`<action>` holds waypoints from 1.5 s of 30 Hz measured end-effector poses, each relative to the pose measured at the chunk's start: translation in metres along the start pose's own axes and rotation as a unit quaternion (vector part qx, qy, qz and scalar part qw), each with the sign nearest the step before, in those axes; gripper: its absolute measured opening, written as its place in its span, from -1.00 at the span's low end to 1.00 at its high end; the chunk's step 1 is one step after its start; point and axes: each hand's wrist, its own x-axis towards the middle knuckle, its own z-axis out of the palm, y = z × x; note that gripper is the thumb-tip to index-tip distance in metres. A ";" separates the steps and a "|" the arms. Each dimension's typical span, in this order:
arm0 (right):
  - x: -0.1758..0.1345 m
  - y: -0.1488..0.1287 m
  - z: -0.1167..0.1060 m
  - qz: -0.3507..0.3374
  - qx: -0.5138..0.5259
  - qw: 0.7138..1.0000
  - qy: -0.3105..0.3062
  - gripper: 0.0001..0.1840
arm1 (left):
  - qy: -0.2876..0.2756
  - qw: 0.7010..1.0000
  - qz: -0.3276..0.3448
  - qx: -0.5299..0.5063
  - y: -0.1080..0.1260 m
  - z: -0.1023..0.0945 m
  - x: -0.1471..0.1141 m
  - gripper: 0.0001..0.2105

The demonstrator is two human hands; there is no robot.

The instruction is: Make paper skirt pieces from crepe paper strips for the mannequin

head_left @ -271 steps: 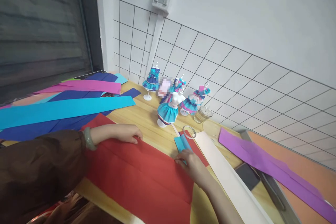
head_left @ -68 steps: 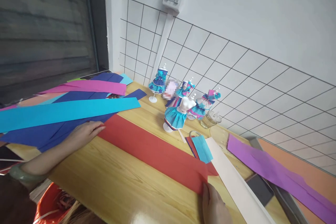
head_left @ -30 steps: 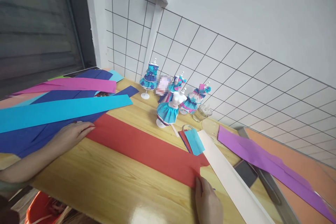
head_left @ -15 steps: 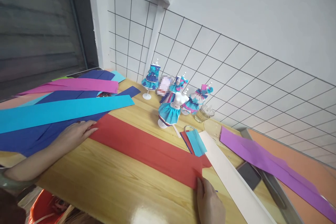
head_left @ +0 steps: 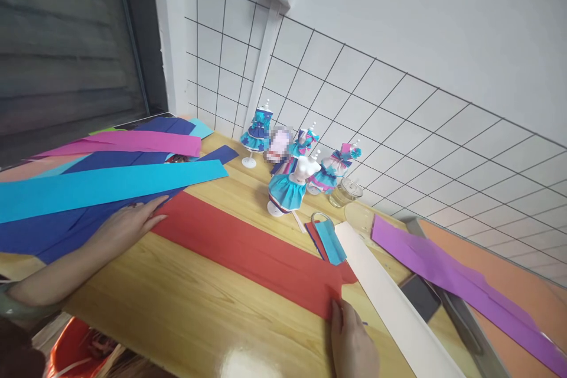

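Note:
A wide red crepe paper strip point(head_left: 248, 251) lies slantwise across the wooden table. My left hand point(head_left: 133, 224) rests at its left end, index finger stretched out and thumb apart from it, touching the strip's edge. At the lower right corner, my right hand point(head_left: 352, 336) pinches the strip between thumb and curled fingers. Just beyond the strip stands a small white dress form point(head_left: 305, 168) in a turquoise pleated skirt point(head_left: 287, 192). Scissors point(head_left: 319, 218) lie near the strip's right end, mostly covered by a small turquoise piece point(head_left: 330, 242).
Turquoise point(head_left: 110, 189), blue point(head_left: 88, 230) and pink strips point(head_left: 155, 143) overlap at left. More dressed forms point(head_left: 257, 130) and a glass cup point(head_left: 345, 192) stand at the back. White point(head_left: 394, 301) and purple strips point(head_left: 460, 289) and a phone point(head_left: 420, 296) lie right. An orange-red bin point(head_left: 66, 342) sits below.
My left index finger has lifted and straightened away from the red strip's corner. My right hand keeps its pinch, and the strip stays in place.

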 end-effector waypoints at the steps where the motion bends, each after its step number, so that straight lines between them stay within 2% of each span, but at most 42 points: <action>1: 0.000 -0.001 -0.001 -0.003 0.001 1.000 -0.001 -0.68 | -0.013 1.000 -0.016 0.003 0.001 -0.001 0.000 -0.32; 4: -0.002 -0.005 -0.005 -0.008 -0.012 1.000 0.017 -0.64 | -0.038 0.998 -0.053 0.017 0.005 -0.004 0.001 -0.26; 7: -0.004 -0.009 -0.008 -0.010 -0.026 0.999 0.026 -0.63 | -0.065 0.996 -0.044 0.043 0.006 -0.007 0.002 -0.31; 14: -0.003 -0.004 -0.010 -0.020 0.014 1.000 0.006 -0.67 | -0.020 0.993 0.070 0.095 -0.010 -0.001 0.001 -0.51; 17: -0.002 0.002 -0.009 -0.039 0.037 0.999 -0.001 -0.73 | -0.021 0.994 0.070 0.079 -0.013 -0.001 0.000 -0.49; 19: -0.003 0.003 -0.008 -0.048 0.034 0.998 0.001 -0.72 | -0.013 0.995 0.066 0.080 -0.007 -0.001 0.000 -0.48; 21: -0.004 0.002 -0.007 -0.055 0.021 0.998 0.004 -0.71 | -0.003 0.993 0.066 0.098 0.008 0.000 -0.001 -0.49; 23: -0.006 -0.002 -0.006 -0.050 -0.008 0.999 0.014 -0.68 | -0.010 0.990 0.080 0.119 0.033 0.006 -0.005 -0.53; 26: -0.007 -0.007 -0.005 -0.034 -0.050 0.998 0.021 -0.66 | -0.087 0.971 0.183 0.129 0.088 0.021 -0.018 -0.57; 28: -0.007 -0.009 -0.005 -0.030 -0.061 0.998 0.014 -0.68 | -0.133 0.955 0.246 0.098 0.127 0.032 -0.032 -0.55; 30: -0.007 -0.009 -0.006 -0.027 -0.064 0.997 0.011 -0.69 | -0.181 0.936 0.298 0.050 0.158 0.040 -0.046 -0.43; 32: -0.006 -0.009 -0.007 -0.028 -0.064 0.997 0.011 -0.68 | -0.213 0.921 0.327 0.012 0.177 0.045 -0.058 -0.34; 35: -0.006 -0.010 -0.008 -0.022 -0.056 0.998 0.011 -0.67 | -0.239 0.917 0.319 0.001 0.187 0.049 -0.068 -0.31; 40: -0.004 -0.011 -0.011 0.009 -0.009 1.000 0.028 -0.64 | -0.248 0.921 0.300 0.006 0.186 0.051 -0.070 -0.31; 43: -0.005 -0.015 -0.016 0.030 0.042 0.993 0.110 -0.61 | -0.250 0.921 0.298 0.010 0.187 0.052 -0.070 -0.31; 45: -0.010 -0.024 -0.018 -0.010 0.074 0.983 0.170 -0.60 | -0.248 0.922 0.298 0.013 0.187 0.052 -0.071 -0.32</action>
